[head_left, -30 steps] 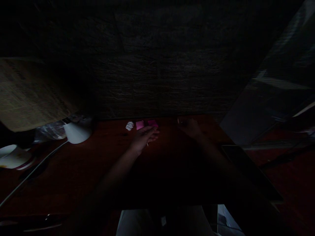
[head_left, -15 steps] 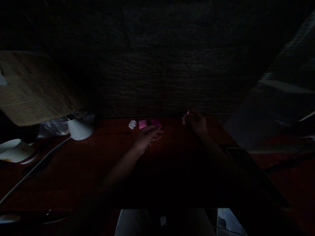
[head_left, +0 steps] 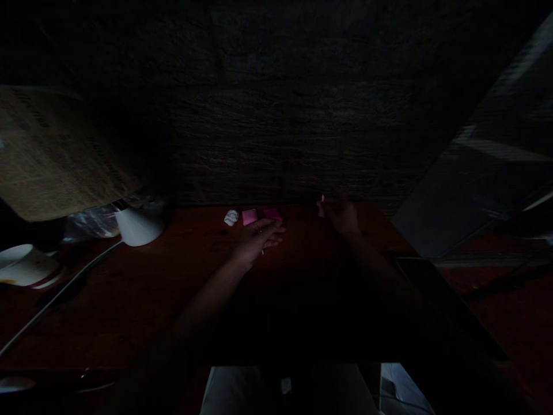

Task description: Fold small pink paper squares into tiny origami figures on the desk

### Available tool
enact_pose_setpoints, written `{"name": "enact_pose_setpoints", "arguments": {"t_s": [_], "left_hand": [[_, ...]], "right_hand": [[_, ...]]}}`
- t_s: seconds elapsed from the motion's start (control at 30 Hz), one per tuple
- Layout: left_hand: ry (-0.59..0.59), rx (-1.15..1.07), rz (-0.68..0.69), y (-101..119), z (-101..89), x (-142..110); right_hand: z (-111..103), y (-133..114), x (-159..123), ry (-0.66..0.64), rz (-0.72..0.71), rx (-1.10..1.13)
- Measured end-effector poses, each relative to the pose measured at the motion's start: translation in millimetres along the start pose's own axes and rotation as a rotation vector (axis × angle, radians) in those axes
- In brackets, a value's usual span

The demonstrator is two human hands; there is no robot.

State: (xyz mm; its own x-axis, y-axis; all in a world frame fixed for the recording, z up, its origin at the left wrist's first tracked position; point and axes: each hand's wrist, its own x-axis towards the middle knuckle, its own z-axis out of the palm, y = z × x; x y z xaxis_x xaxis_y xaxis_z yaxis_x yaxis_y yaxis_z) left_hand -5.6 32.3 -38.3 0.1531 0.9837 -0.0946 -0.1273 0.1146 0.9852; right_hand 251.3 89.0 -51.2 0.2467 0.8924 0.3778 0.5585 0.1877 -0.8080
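By the magenta square curls the left hand — right hand beside a pinkish piece, grips unclear.

Passable over the dark red-brown wooden bench between left hand and right hand, as far as the dark, rough block wall. Hemmed in beyond the left hand by a crumpled white ball, a light pink square and a magenta square. Crossed farther left by a thin white cable. Bounded at right by a flat black rectangular slab. Too dark to judge nearest the body.
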Motion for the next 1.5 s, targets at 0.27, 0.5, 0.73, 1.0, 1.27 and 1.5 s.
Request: {"name": "enact_pose_setpoints", "arguments": {"t_s": [0.27, 0.5, 0.73, 1.0, 1.27, 1.5], "left_hand": [[0.004, -0.013, -0.009, 1, 0.9, -1], [0.005, -0.029, -0.017, 1, 1.3, -1], [0.012, -0.024, -0.018, 2, 2.3, -2], [0.006, -0.015, -0.013, 2, 1.9, -1], [0.015, -0.028, -0.017, 2, 2.1, -2], [0.013, -0.03, -0.022, 3, 3.0, -2]], "right_hand": [[0, 5, 2, -0.021, 0.019, -0.011], [-1, 4, 2, 0.022, 0.049, -0.012], [3, 11, 4, 0.048, 0.011, 0.044], [6, 22, 9, 0.034, -0.015, 0.071], [2, 8, 3, 0.088, -0.054, 0.036], [3, 7, 4, 0.089, -0.05, 0.039]]}}
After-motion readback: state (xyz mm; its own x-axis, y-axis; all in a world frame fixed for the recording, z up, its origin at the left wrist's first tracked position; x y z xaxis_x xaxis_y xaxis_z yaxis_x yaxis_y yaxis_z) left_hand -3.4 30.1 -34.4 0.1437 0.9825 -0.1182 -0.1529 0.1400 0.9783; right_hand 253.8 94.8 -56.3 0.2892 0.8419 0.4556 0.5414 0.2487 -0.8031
